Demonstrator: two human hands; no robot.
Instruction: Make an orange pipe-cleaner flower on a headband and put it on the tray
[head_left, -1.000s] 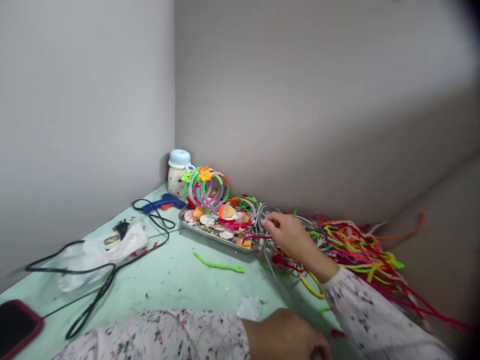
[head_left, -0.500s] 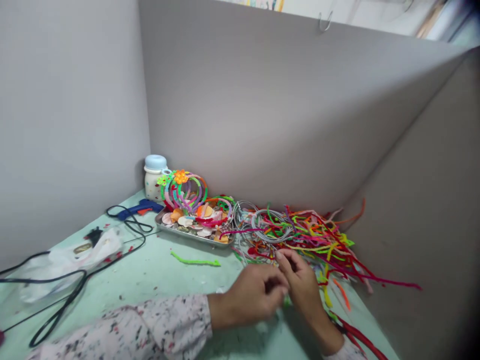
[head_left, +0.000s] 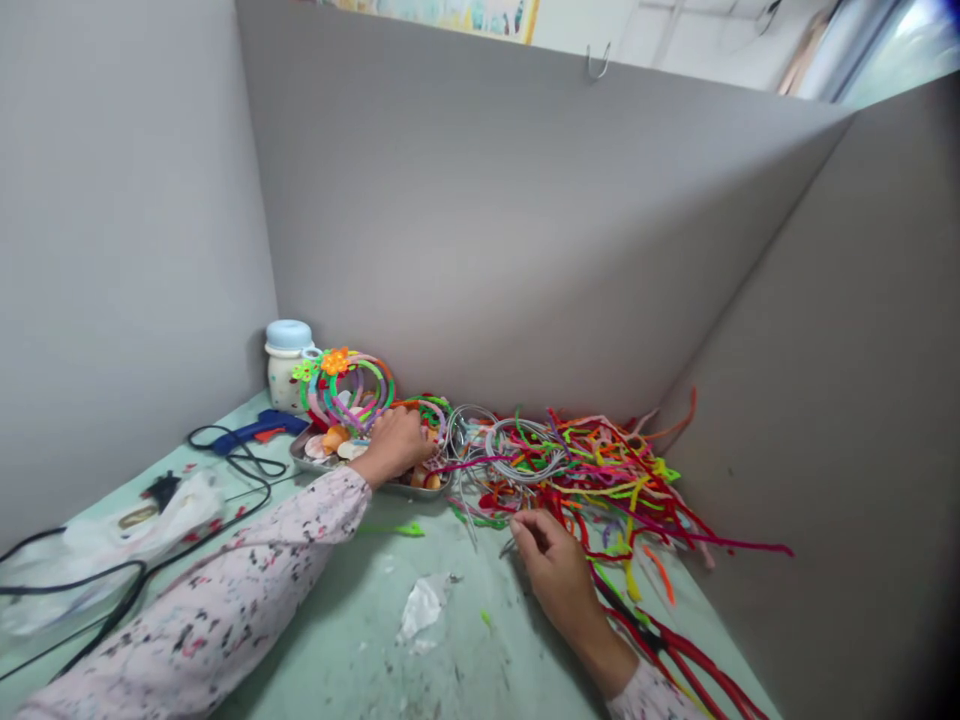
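Note:
My left hand (head_left: 399, 440) reaches over the metal tray (head_left: 411, 491), its fingers bent down among small flat pieces. Those fingertips are hidden, so any hold on a piece is unclear. Closed in a pinch, my right hand (head_left: 556, 572) is near the table's middle. A short thin grey bit (head_left: 508, 547) shows by its fingertips, too small to name. Beside the tray lie coils of grey wire (head_left: 525, 452). A heap of colourful pipe cleaners (head_left: 622, 462) spreads to the right. Pipe-cleaner rings (head_left: 382, 372) with flower pieces stand at the tray's back left.
A blue glue gun (head_left: 259, 430) with a black cord lies left of the tray. Behind it stands a jar with a blue lid (head_left: 289, 338). A plastic bag (head_left: 142, 525) and crumpled clear scrap (head_left: 425, 607) lie on the table. Grey panels (head_left: 450, 220) enclose it.
My left hand has moved away from my right hand, up and left to the tray. The scrap on the table has come into sight. The view has shifted slightly.

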